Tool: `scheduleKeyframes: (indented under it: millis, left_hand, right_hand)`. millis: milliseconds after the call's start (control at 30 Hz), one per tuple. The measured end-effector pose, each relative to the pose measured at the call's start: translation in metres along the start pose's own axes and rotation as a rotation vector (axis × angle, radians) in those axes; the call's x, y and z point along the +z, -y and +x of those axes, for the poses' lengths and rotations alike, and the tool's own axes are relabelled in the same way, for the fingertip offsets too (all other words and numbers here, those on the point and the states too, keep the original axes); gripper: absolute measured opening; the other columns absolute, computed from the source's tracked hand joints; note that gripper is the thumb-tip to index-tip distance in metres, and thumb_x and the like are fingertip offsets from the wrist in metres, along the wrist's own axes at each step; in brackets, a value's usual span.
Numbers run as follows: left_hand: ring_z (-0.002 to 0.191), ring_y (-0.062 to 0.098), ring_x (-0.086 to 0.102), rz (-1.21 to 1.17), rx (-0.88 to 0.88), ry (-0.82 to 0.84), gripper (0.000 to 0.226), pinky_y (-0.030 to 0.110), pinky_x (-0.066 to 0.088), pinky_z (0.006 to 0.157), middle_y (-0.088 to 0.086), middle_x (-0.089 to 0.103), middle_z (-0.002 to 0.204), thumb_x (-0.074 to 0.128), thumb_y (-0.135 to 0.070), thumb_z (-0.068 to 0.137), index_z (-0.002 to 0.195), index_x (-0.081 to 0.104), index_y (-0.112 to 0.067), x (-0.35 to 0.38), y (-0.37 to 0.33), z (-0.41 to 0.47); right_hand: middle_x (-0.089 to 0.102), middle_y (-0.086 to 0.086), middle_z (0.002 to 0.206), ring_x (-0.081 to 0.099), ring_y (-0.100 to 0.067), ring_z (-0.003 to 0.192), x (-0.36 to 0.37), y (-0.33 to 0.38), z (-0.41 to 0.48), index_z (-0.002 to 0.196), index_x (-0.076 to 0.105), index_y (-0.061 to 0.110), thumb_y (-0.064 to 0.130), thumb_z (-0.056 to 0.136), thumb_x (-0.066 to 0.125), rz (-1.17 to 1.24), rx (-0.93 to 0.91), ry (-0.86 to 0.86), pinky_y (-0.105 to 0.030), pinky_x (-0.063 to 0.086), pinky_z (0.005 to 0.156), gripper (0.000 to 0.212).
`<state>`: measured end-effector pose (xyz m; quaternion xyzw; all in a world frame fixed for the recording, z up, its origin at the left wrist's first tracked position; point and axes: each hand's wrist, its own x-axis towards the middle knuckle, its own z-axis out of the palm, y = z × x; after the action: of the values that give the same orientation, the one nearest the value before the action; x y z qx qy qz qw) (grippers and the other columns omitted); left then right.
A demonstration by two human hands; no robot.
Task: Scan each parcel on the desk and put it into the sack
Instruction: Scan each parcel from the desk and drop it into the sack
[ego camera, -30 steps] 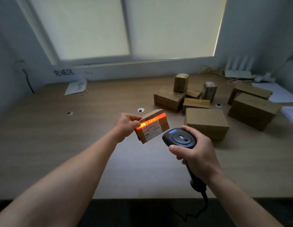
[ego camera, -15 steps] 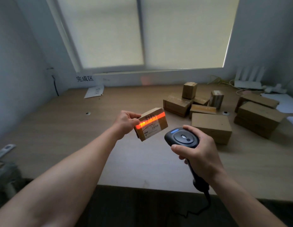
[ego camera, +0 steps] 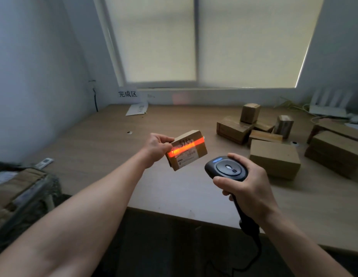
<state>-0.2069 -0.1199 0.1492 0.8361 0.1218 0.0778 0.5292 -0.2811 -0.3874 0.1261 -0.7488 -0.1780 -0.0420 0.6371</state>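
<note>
The left hand (ego camera: 157,145) grips a small brown parcel (ego camera: 187,151) by its left end and holds it tilted above the surface (ego camera: 106,148). An orange-red scan line (ego camera: 182,149) crosses the parcel's face over handwritten digits that look like "315". The print on the white label (ego camera: 189,157) below is too small to read. The right hand (ego camera: 248,188) is wrapped round a black scanner (ego camera: 226,168) that points at the parcel. Other parcels (ego camera: 274,158) lie on the surface to the right. A wall sign (ego camera: 127,94) reads "完成区".

Dim room, backlit by blinded window (ego camera: 210,41); wide-angle edge warp, blurred corners.
</note>
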Motion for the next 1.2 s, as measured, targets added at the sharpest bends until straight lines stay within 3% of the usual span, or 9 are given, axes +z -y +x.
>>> scheduleKeyframes:
  millis: [167,233,300,433,533,733,967,1133,1200]
  left_hand:
    - [0.089,0.027,0.069,-0.006,-0.013,-0.017,0.026,0.044,0.057,0.093,0.011,0.072,0.093,0.061,0.011,0.089,0.111,0.072,0.003,-0.025,0.007,-0.013]
    - [0.096,0.031,0.07,-0.013,-0.012,-0.004,0.021,0.044,0.058,0.092,0.01,0.073,0.091,0.062,0.008,0.09,0.1,0.074,-0.006,-0.036,0.009,-0.019]
    - [0.095,0.031,0.069,-0.037,-0.004,-0.005,0.021,0.044,0.058,0.092,0.008,0.071,0.087,0.062,0.008,0.091,0.105,0.073,-0.003,-0.047,0.01,-0.026]
    - [0.095,0.029,0.068,-0.028,0.001,-0.009,0.024,0.041,0.058,0.092,0.012,0.071,0.093,0.06,0.008,0.093,0.115,0.07,0.004,-0.076,0.024,-0.033]
    - [0.104,0.034,0.07,-0.032,0.004,-0.016,0.022,0.044,0.057,0.095,0.015,0.072,0.098,0.061,0.007,0.092,0.11,0.071,-0.001,-0.11,0.042,-0.035]
    - [0.1,0.027,0.072,-0.052,0.007,-0.062,0.018,0.047,0.059,0.092,0.011,0.074,0.1,0.068,-0.001,0.089,0.093,0.07,-0.019,-0.218,0.09,-0.047]
    - [0.093,0.023,0.074,-0.093,-0.057,-0.301,0.012,0.042,0.062,0.083,0.007,0.076,0.097,0.071,-0.009,0.089,0.099,0.072,-0.015,-0.374,0.164,-0.091]
    - [0.088,0.026,0.073,-0.194,-0.151,-0.567,0.018,0.047,0.061,0.086,0.009,0.075,0.092,0.069,0.0,0.085,0.095,0.073,-0.014,-0.466,0.223,-0.142]
    - [0.09,0.028,0.073,-0.228,-0.188,-0.661,0.018,0.045,0.062,0.085,0.011,0.075,0.094,0.068,0.001,0.084,0.091,0.073,-0.015,-0.496,0.245,-0.168]
  right_hand:
    - [0.066,0.002,0.107,0.069,-0.019,0.084,0.019,0.008,-0.006,0.138,0.052,0.013,0.037,0.059,0.08,-0.005,-0.011,0.026,-0.017,0.053,0.052,0.088]
    - [0.068,-0.001,0.107,0.069,-0.02,0.082,0.029,0.009,-0.008,0.139,0.052,0.012,0.037,0.058,0.081,-0.009,-0.019,0.037,-0.016,0.052,0.051,0.089]
    - [0.069,-0.004,0.109,0.069,-0.022,0.082,0.039,0.013,-0.01,0.139,0.053,0.012,0.037,0.057,0.082,-0.015,-0.021,0.048,-0.016,0.051,0.052,0.091]
    - [0.069,0.003,0.115,0.072,-0.019,0.092,0.065,0.024,-0.012,0.143,0.05,0.018,0.057,0.049,0.081,-0.05,-0.059,0.035,-0.023,0.06,0.067,0.107]
    - [0.064,0.011,0.12,0.07,-0.015,0.103,0.095,0.038,-0.013,0.148,0.045,0.021,0.061,0.049,0.079,-0.042,-0.084,0.047,-0.032,0.063,0.078,0.112]
    - [0.067,-0.003,0.124,0.072,-0.023,0.101,0.195,0.065,-0.014,0.146,0.048,0.018,0.059,0.047,0.081,0.009,-0.096,0.056,-0.04,0.063,0.08,0.112]
    - [0.069,-0.005,0.12,0.073,-0.028,0.096,0.345,0.092,-0.021,0.145,0.049,0.018,0.056,0.047,0.084,0.096,-0.105,0.181,-0.033,0.063,0.072,0.111]
    - [0.072,-0.001,0.117,0.073,-0.03,0.098,0.446,0.105,-0.031,0.137,0.056,0.029,0.056,0.042,0.09,0.148,-0.08,0.339,-0.056,0.06,0.086,0.105]
    - [0.072,0.001,0.117,0.073,-0.028,0.099,0.482,0.111,-0.037,0.138,0.056,0.028,0.05,0.047,0.089,0.162,-0.089,0.407,-0.052,0.06,0.087,0.099]
